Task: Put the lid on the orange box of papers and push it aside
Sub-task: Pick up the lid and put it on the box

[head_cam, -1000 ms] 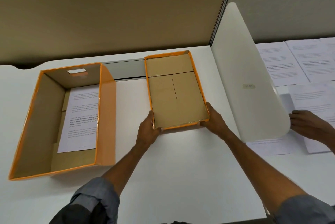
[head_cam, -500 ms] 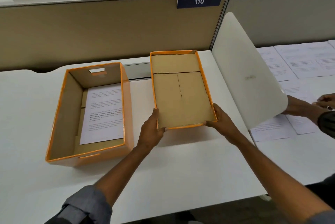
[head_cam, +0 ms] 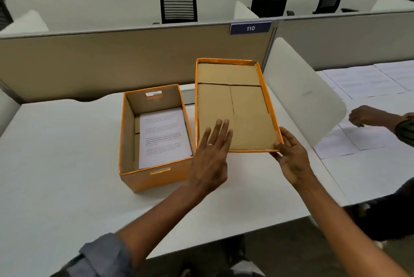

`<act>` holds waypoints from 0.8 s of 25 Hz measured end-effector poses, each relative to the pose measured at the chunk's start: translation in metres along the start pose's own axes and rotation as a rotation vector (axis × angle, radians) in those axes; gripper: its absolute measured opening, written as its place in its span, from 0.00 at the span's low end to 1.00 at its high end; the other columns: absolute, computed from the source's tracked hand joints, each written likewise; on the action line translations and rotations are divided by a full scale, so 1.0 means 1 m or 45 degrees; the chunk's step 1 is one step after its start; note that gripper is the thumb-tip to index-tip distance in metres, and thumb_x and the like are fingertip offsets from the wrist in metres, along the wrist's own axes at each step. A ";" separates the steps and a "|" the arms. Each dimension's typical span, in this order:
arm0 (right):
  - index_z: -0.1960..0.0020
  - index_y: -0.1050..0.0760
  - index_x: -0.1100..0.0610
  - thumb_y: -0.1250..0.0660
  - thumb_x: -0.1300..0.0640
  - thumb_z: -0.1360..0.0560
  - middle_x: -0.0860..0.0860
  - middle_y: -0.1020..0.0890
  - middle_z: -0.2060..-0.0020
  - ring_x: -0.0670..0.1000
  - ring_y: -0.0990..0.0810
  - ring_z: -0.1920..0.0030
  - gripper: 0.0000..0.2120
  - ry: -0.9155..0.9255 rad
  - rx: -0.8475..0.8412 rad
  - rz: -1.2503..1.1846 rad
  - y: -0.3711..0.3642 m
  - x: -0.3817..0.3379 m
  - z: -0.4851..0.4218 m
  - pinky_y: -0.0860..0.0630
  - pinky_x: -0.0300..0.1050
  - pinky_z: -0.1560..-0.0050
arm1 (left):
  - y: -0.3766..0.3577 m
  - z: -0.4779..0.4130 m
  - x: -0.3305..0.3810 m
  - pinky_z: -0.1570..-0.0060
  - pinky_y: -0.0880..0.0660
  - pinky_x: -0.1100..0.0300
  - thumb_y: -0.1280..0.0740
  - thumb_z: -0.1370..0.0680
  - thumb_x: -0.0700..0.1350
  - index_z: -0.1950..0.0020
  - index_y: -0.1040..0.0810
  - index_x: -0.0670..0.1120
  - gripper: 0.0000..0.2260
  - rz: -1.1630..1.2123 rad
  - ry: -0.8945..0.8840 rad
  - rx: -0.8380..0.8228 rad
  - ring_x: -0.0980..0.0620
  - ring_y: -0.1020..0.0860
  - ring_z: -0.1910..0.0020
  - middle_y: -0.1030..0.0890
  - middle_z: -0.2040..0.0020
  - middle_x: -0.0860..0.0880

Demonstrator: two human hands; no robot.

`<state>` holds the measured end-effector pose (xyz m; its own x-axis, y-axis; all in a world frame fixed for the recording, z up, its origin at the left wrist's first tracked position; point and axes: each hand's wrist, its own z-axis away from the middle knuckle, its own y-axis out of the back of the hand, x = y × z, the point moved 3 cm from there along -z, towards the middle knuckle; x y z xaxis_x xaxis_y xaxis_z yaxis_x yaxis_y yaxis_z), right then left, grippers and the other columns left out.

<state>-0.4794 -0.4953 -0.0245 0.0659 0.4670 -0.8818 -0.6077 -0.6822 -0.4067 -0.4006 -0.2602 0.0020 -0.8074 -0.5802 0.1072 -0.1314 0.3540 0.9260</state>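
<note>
The orange box (head_cam: 154,178) stands open on the white desk (head_cam: 56,164), with printed papers (head_cam: 164,135) lying in its bottom. Right of it, the orange lid (head_cam: 233,79) is raised off the desk and tilted, its brown cardboard inside facing me. My left hand (head_cam: 210,155) is at the lid's near left corner with fingers spread flat on the inner face; the thumb is hidden. My right hand (head_cam: 291,158) grips the near right corner, thumb on the rim and fingers beneath.
A white curved divider (head_cam: 300,97) rises just right of the lid. Beyond it, another person's hand (head_cam: 367,116) rests among paper sheets (head_cam: 363,81) on the neighbouring desk. A beige partition (head_cam: 112,59) closes the back; office chairs stand behind it.
The lid has come up off the desk and tilted toward me. My left hand slid from the near edge onto the lid's inner face. The view pulled back and up.
</note>
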 end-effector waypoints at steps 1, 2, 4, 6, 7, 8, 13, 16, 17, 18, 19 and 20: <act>0.28 0.28 0.59 0.36 0.71 0.22 0.53 0.18 0.38 0.61 0.22 0.34 0.23 0.002 0.003 -0.035 -0.013 0.007 0.010 0.16 0.48 0.51 | 0.004 0.000 0.003 0.21 0.59 0.45 0.34 0.27 0.39 0.19 0.48 0.40 0.39 -0.039 -0.065 -0.018 0.42 0.60 0.19 0.55 0.18 0.40; 0.28 0.29 0.59 0.35 0.69 0.22 0.54 0.20 0.37 0.61 0.23 0.34 0.23 0.004 0.002 -0.059 -0.024 0.012 0.019 0.16 0.47 0.51 | 0.007 -0.002 0.004 0.22 0.61 0.46 0.33 0.27 0.39 0.19 0.49 0.40 0.40 -0.091 -0.110 -0.032 0.42 0.60 0.19 0.54 0.18 0.41; 0.27 0.29 0.59 0.29 0.64 0.26 0.56 0.23 0.33 0.62 0.23 0.34 0.27 0.012 -0.028 -0.079 -0.051 0.016 0.035 0.16 0.46 0.52 | 0.016 -0.010 0.003 0.22 0.60 0.46 0.33 0.26 0.35 0.19 0.50 0.40 0.39 -0.158 -0.173 -0.052 0.42 0.55 0.19 0.50 0.18 0.40; 0.26 0.31 0.58 0.27 0.58 0.29 0.57 0.25 0.31 0.61 0.23 0.34 0.33 0.024 -0.072 -0.114 -0.071 0.013 0.043 0.16 0.46 0.51 | 0.025 -0.015 -0.003 0.22 0.52 0.45 0.37 0.25 0.29 0.20 0.46 0.39 0.35 -0.138 -0.203 -0.086 0.41 0.47 0.19 0.44 0.19 0.39; 0.26 0.31 0.58 0.29 0.57 0.26 0.57 0.25 0.30 0.60 0.23 0.34 0.30 0.032 -0.095 -0.150 -0.079 0.009 0.045 0.16 0.46 0.49 | 0.030 -0.015 -0.007 0.23 0.47 0.45 0.38 0.25 0.27 0.20 0.44 0.39 0.34 -0.099 -0.209 -0.058 0.40 0.43 0.20 0.40 0.20 0.38; 0.25 0.31 0.57 0.32 0.56 0.22 0.56 0.24 0.31 0.59 0.22 0.34 0.26 0.032 -0.118 -0.198 -0.087 0.004 0.045 0.17 0.47 0.47 | 0.036 -0.014 -0.011 0.24 0.42 0.44 0.39 0.25 0.26 0.21 0.41 0.39 0.33 -0.076 -0.201 -0.005 0.40 0.40 0.21 0.37 0.21 0.38; 0.26 0.30 0.57 0.38 0.44 0.19 0.54 0.21 0.32 0.54 0.18 0.36 0.26 -0.263 -0.163 -0.421 -0.129 0.015 0.039 0.17 0.48 0.46 | 0.072 -0.019 -0.032 0.29 0.30 0.47 0.38 0.31 0.24 0.23 0.33 0.41 0.36 0.246 0.007 0.400 0.44 0.32 0.25 0.29 0.25 0.41; 0.30 0.26 0.57 0.38 0.50 0.18 0.50 0.18 0.35 0.49 0.17 0.39 0.20 -0.438 -0.332 -0.223 -0.173 0.057 0.049 0.19 0.49 0.44 | 0.090 -0.024 -0.033 0.33 0.27 0.57 0.37 0.23 0.31 0.24 0.32 0.41 0.26 0.591 0.241 0.677 0.50 0.26 0.30 0.26 0.28 0.43; 0.36 0.21 0.57 0.40 0.55 0.17 0.47 0.15 0.42 0.46 0.15 0.44 0.14 -0.526 -0.401 -0.295 -0.187 0.072 0.047 0.19 0.49 0.46 | 0.092 -0.023 -0.032 0.37 0.25 0.60 0.37 0.19 0.35 0.25 0.31 0.41 0.22 0.698 0.364 0.767 0.53 0.24 0.34 0.23 0.30 0.43; 0.43 0.19 0.57 0.42 0.61 0.18 0.48 0.13 0.50 0.45 0.14 0.52 0.13 -0.625 -0.395 -0.413 -0.193 0.068 0.042 0.18 0.48 0.51 | 0.093 -0.022 -0.030 0.39 0.23 0.62 0.38 0.18 0.40 0.26 0.30 0.41 0.19 0.815 0.523 0.836 0.56 0.24 0.37 0.22 0.32 0.44; 0.46 0.19 0.57 0.42 0.63 0.19 0.52 0.14 0.53 0.46 0.14 0.57 0.13 -0.587 -0.314 -0.426 -0.197 0.075 0.035 0.17 0.46 0.56 | 0.093 -0.022 -0.030 0.41 0.23 0.62 0.38 0.17 0.44 0.27 0.30 0.43 0.18 0.940 0.704 0.871 0.56 0.24 0.38 0.21 0.34 0.45; 0.45 0.20 0.57 0.42 0.61 0.18 0.55 0.15 0.49 0.48 0.13 0.55 0.11 -0.626 -0.370 -0.373 -0.203 0.080 0.037 0.16 0.44 0.56 | 0.091 -0.022 -0.031 0.41 0.23 0.60 0.39 0.17 0.46 0.29 0.31 0.46 0.16 1.075 0.865 0.878 0.53 0.24 0.39 0.22 0.35 0.47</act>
<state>-0.3803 -0.2983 -0.0039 -0.2159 0.8134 -0.5401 -0.3756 -0.5798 -0.7230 -0.3745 -0.2261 0.0914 -0.3585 -0.1750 0.9170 -0.1586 0.9794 0.1249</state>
